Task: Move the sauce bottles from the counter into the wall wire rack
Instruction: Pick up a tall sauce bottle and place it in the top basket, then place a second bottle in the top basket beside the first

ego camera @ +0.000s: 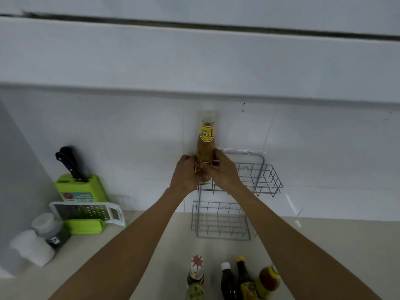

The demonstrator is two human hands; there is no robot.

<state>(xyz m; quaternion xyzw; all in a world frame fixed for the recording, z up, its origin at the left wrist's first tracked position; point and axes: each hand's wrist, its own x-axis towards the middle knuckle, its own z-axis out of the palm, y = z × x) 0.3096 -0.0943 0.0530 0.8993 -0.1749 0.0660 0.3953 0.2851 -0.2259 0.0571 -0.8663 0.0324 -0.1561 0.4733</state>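
Observation:
A tall sauce bottle (pixel 205 146) with a yellow neck label and tan contents stands upright at the left end of the upper tier of the grey wall wire rack (pixel 266 180). My left hand (pixel 186 173) and my right hand (pixel 223 169) both grip its lower body. The bottle's base is hidden behind my fingers, so whether it rests on the wires I cannot tell. The lower tier (pixel 218 221) holds nothing. Several more sauce bottles (pixel 229 280) stand on the counter at the bottom edge, between my forearms.
A green knife block (pixel 81 189) with black-handled knives and a white grater (pixel 86 212) stand at the left against the wall. Two white-capped shakers (pixel 43 237) sit at the counter's left. Wall cabinets (pixel 194 57) hang overhead.

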